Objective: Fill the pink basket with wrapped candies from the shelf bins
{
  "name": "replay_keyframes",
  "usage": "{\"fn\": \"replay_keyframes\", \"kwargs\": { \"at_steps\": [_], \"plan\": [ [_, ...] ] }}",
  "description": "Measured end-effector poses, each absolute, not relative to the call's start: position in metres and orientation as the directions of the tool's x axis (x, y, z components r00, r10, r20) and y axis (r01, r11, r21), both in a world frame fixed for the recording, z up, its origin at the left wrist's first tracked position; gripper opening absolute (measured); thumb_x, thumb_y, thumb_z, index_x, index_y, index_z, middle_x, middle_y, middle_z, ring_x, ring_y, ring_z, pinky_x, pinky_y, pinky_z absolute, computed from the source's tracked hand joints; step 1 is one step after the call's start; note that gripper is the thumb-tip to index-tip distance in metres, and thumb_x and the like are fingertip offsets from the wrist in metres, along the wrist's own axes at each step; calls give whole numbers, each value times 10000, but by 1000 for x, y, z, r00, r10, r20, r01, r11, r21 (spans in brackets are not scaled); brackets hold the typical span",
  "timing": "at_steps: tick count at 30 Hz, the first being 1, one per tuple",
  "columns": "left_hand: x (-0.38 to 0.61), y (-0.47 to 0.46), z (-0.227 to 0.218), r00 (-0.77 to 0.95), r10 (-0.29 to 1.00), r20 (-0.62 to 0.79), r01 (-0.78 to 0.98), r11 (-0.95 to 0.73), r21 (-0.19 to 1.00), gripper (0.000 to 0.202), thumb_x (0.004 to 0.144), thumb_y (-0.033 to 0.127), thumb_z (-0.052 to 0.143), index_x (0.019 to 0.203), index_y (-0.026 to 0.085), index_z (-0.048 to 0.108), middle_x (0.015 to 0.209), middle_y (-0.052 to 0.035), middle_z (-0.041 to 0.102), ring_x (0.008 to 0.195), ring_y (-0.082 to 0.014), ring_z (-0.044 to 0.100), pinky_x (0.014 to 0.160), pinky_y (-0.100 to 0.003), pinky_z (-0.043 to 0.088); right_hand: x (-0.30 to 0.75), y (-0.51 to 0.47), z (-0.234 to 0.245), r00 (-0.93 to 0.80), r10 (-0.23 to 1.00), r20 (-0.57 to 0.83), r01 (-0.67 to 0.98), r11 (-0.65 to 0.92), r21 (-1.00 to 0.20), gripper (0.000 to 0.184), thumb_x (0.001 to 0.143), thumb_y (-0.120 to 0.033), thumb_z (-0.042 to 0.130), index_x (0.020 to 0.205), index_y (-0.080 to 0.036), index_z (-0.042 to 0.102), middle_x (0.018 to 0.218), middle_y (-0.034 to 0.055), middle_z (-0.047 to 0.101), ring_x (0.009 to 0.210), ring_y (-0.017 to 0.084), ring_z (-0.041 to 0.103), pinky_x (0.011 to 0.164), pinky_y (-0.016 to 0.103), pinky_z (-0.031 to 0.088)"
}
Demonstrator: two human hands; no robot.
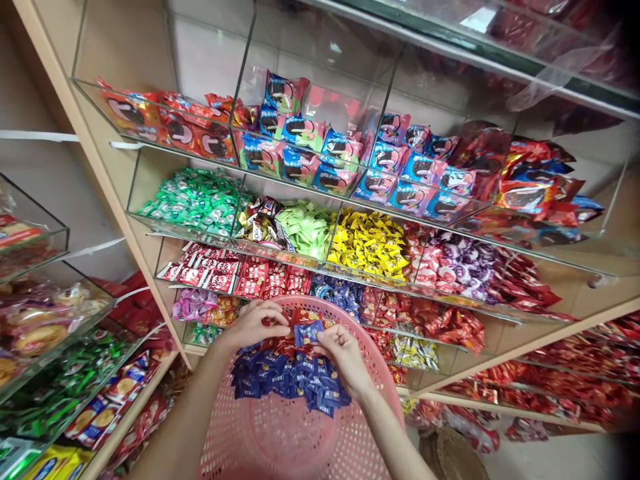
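Note:
A pink plastic basket (280, 440) sits low in the middle of the head view, holding a pile of dark blue wrapped candies (280, 380) and some red ones at the far side. My left hand (255, 325) is over the basket's far rim with fingers curled on red candies. My right hand (343, 353) pinches one blue candy packet (307, 331) just above the pile. The two hands nearly touch.
Tilted clear-fronted shelf bins rise ahead: cookie packs (300, 143) on top, then green (195, 197), yellow (370, 243) and purple-white candies (460, 263), red packets (210, 270) below. More snack bins (45, 320) stand at the left. A wooden shelf frame (115, 200) runs diagonally.

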State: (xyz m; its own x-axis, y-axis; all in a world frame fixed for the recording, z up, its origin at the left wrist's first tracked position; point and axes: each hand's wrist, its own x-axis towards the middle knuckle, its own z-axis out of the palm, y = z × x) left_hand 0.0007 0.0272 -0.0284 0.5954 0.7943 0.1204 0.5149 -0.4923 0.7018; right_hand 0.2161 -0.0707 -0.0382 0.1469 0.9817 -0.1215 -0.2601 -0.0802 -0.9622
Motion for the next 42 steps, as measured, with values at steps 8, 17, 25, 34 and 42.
{"fn": "replay_keyframes", "kwargs": {
  "at_steps": [8,17,25,34,42],
  "plan": [
    [-5,32,-29,656,755,19,558,-502,660,211,693,520,613,733,334,703,1136,85,577,1156,-222,383,1012,-382,181,187,-64,-54,84,995,-62,-244,-40,-969,270,617,-377,758,661,-179,579,686,-36,581,595,78,532,641,229,495],
    [-5,35,-29,659,743,119,468,-529,708,254,735,492,582,702,262,685,1102,29,593,1096,-189,467,987,-324,276,190,-64,-55,93,979,-179,-377,-132,-917,243,654,-351,741,671,-171,579,716,-21,592,691,93,564,701,227,486],
    [-2,35,-26,623,769,147,413,-483,772,256,728,483,588,730,253,699,1062,-3,620,1033,-188,536,956,-311,348,199,-58,-51,130,979,-160,-382,-99,-919,285,627,-372,755,680,-178,554,681,-28,591,696,106,597,720,252,498],
    [0,34,-31,603,781,161,356,-444,823,335,731,537,532,878,285,696,1014,13,677,1037,-204,540,961,-340,362,294,-71,-27,225,970,-87,18,-93,-996,344,623,-436,736,781,-172,583,622,-36,571,542,84,528,535,209,437],
    [4,30,-29,577,799,171,390,-454,801,326,742,538,515,851,293,700,993,24,683,1000,-194,555,948,-321,369,325,-88,-39,91,983,-161,375,-184,-909,358,631,-485,679,686,-166,528,491,-55,510,424,84,472,416,205,332]
  ]
}}
